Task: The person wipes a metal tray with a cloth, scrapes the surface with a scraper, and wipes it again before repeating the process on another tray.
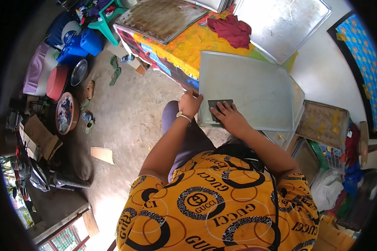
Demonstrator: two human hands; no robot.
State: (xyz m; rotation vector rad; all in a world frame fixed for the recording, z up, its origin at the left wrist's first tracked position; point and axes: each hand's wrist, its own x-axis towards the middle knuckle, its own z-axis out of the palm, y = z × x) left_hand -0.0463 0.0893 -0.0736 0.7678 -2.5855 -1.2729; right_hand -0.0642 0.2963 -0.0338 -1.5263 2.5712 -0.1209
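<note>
A flat grey metal tray (249, 85) with a raised rim lies in front of me, its far side against the cloth-covered table. My left hand (190, 104) is closed on the tray's left edge, near its front corner. On the tray's surface is a dark rectangular sheet (215, 103) that looks like sandpaper. Pressed flat over this sheet is my right hand (232, 120), its fingers stretched out and slightly apart. Part of the sheet is hidden under the fingers.
The table's bright cloth (184, 50) carries a brown-stained tray (163, 19), a crumpled red cloth (232, 31) and a shiny tray (282, 25). More stained trays (322, 123) stand at right. Tubs, blue containers (73, 49) and slippers (115, 75) sit on the floor at left.
</note>
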